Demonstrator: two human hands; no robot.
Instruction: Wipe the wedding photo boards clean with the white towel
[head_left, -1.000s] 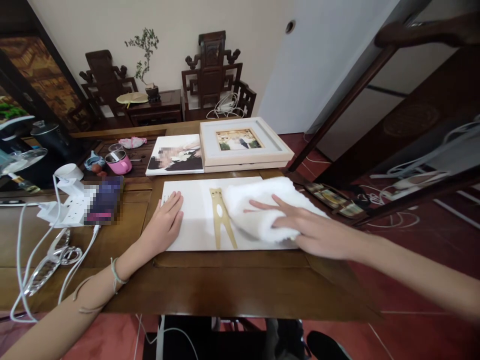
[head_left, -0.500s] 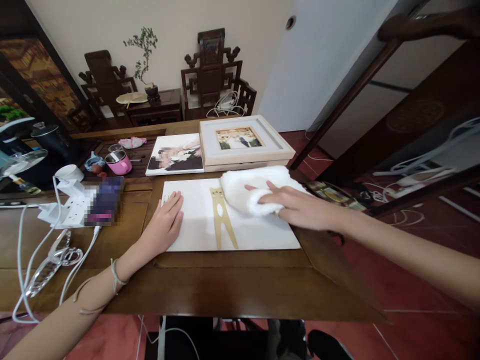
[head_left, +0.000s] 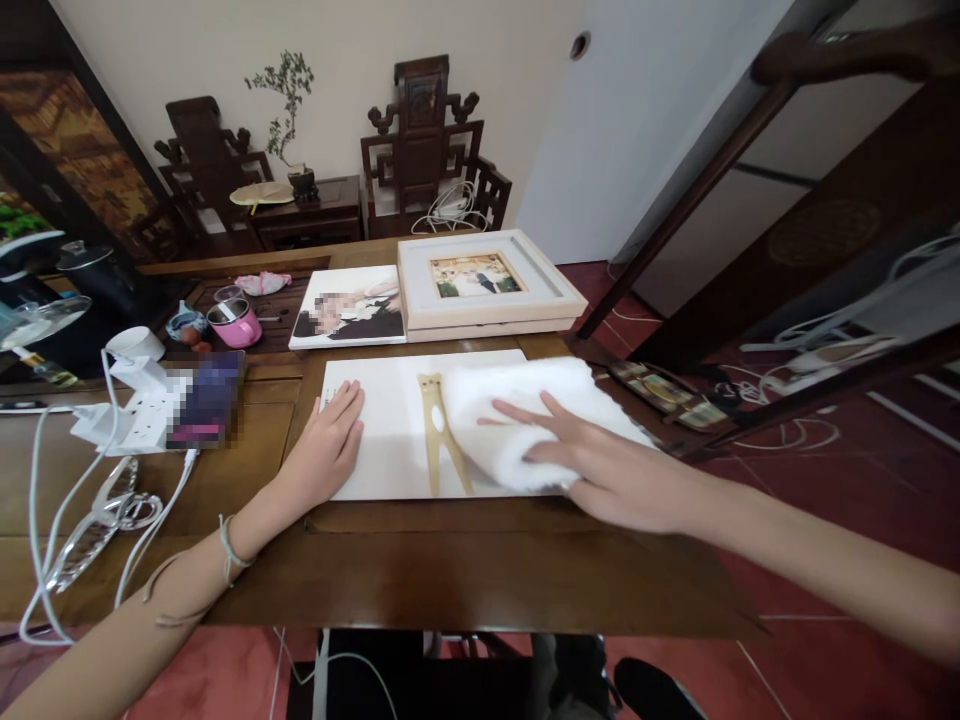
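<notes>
A flat white board [head_left: 390,440], perhaps an album cover, lies at the table's front, with a gold forked figure [head_left: 436,430] on its face. My left hand [head_left: 330,445] rests flat on the board's left edge, fingers together and stretched out, holding nothing. Across the right half spreads a white fluffy cloth [head_left: 517,390]. My right hand [head_left: 600,450] presses on this cloth, thumb and some fingers tucked into its fold, the others spread over the top. The cloth hides the board's right part.
Behind the board lie a photo album [head_left: 349,310] and a framed photo in a box [head_left: 480,280]. On the left are a pink cup [head_left: 234,325], a power strip [head_left: 142,425] with cables, a phone [head_left: 206,400] and a clear hair claw [head_left: 105,525]. The table's edge [head_left: 487,615] is close.
My right hand has moved the cloth towards me and slightly right, down to the board's front edge. The left hand stays in place on the board.
</notes>
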